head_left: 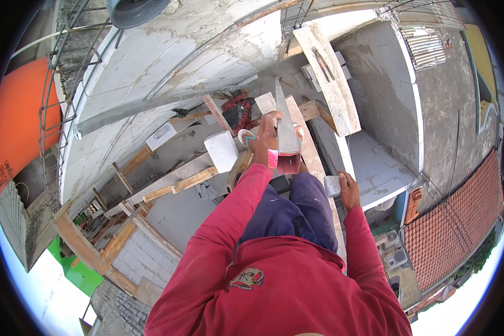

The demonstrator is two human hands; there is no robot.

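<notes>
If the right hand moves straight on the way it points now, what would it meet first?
The right hand would likely meet the wall's white top edge first, though its depth is unclear.

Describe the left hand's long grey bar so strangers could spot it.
From the red shirt, follow the left sleeve to the left hand. It holds the long grey bar, narrowing up the picture. Unlike the grey beam beside the wall, this is hand-held.
</notes>
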